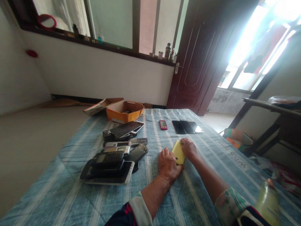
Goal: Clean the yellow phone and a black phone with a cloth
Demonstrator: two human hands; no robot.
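A yellow phone [178,152], or a phone in a yellow case, lies tilted between my two hands just above or on the striped cloth. My left hand [168,164] grips its lower left side, with the thumb by the bottom edge. At the upper right edge, my right hand [188,148] has its fingers closed on the phone's corner. Beyond them lies a small pink phone [163,125]. Several dark phones [184,127] lie side by side to its right. A pile of old phones [108,160] sits left of my hands, with a second stack [125,129] behind it.
An orange cardboard box [124,114] with its lid [103,105] open stands at the far left of the blue striped cloth [77,157]. A bottle of yellowish liquid [268,201] is at the near right. A dark red door [195,56] stands behind.
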